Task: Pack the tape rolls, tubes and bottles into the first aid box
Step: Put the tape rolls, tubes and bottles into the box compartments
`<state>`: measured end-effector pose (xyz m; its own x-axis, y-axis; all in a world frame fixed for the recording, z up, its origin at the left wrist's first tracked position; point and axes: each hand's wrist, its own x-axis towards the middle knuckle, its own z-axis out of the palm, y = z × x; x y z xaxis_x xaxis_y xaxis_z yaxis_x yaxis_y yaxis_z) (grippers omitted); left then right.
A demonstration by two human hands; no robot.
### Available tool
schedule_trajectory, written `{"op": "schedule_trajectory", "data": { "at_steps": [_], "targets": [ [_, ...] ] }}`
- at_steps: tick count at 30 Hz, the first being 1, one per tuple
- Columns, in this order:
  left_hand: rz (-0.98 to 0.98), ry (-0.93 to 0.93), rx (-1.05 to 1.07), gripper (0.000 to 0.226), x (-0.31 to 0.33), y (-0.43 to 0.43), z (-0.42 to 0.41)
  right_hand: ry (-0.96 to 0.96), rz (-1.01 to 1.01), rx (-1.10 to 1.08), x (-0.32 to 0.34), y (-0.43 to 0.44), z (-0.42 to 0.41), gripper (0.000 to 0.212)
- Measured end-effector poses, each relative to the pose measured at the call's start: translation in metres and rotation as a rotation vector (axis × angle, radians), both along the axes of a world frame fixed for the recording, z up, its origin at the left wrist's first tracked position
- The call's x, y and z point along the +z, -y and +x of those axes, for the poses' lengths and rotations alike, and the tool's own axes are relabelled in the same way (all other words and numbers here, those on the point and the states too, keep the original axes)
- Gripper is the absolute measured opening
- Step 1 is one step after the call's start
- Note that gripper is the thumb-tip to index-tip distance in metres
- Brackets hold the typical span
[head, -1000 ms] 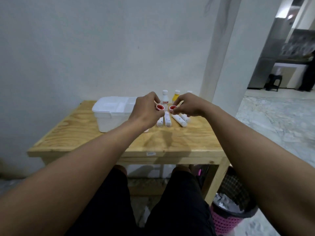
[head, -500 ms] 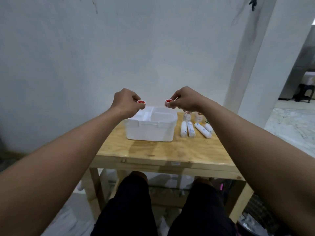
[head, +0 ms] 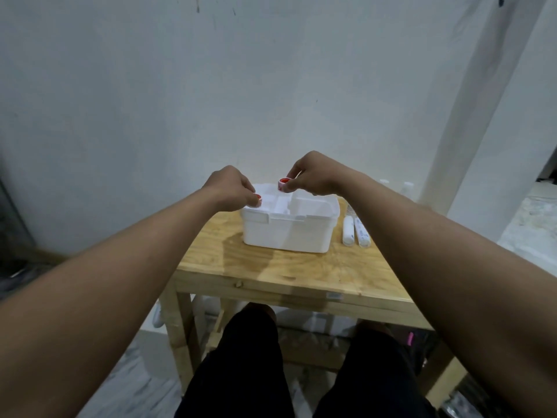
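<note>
Count: 2 tape rolls, 2 tubes in view, 1 first aid box, 1 table. The number of bottles cannot be fixed, as the right forearm hides most of them.

Left hand (head: 232, 190): fingers curled, thumb and fingertips pinching the left tape roll (head: 258, 200) at rim level over the box's left end. I cannot tell whether the roll touches the box.

Right hand (head: 312, 176): thumb and forefinger pinching the right tape roll (head: 284, 184), held clear above the middle of the box, with the other fingers curled.

Both rolls are small rings with a red core and a white outer band. The right one has reddish marks, not readable.

First aid box (head: 289, 233): white plastic, rectangular with rounded corners, lid off. White dividers split the inside into compartments. It has a lipped rim with a notch at front left and stands on the table.

Tubes (head: 347, 230): white, slim cylinders lying side by side just right of the box. They carry dark print too small to read.

Bottles (head: 408, 187): pale tops only, blurred, at the table's far right.

Table (head: 301, 270): light wood with visible grain and square legs. A small sticker on its front edge is illegible.
</note>
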<state>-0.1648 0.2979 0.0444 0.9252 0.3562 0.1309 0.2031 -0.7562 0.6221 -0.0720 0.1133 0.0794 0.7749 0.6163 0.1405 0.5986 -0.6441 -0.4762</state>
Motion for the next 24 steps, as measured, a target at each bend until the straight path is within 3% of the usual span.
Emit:
{"op": "schedule_trajectory", "data": {
  "at_steps": [7, 14, 24],
  "targets": [
    [-0.038, -0.095, 0.067, 0.028, 0.003, -0.004, 0.009, -0.028, -0.044, 0.041, -0.012, -0.022, 0.001, 0.030],
    [-0.090, -0.191, 0.123, 0.050, 0.001, -0.007, 0.012, -0.009, -0.088, 0.055, -0.018, -0.037, 0.006, 0.032],
    [-0.084, -0.163, 0.134, 0.042, -0.002, -0.010, 0.017, 0.015, -0.159, 0.071, -0.026, -0.046, 0.006, 0.032]
  ]
}}
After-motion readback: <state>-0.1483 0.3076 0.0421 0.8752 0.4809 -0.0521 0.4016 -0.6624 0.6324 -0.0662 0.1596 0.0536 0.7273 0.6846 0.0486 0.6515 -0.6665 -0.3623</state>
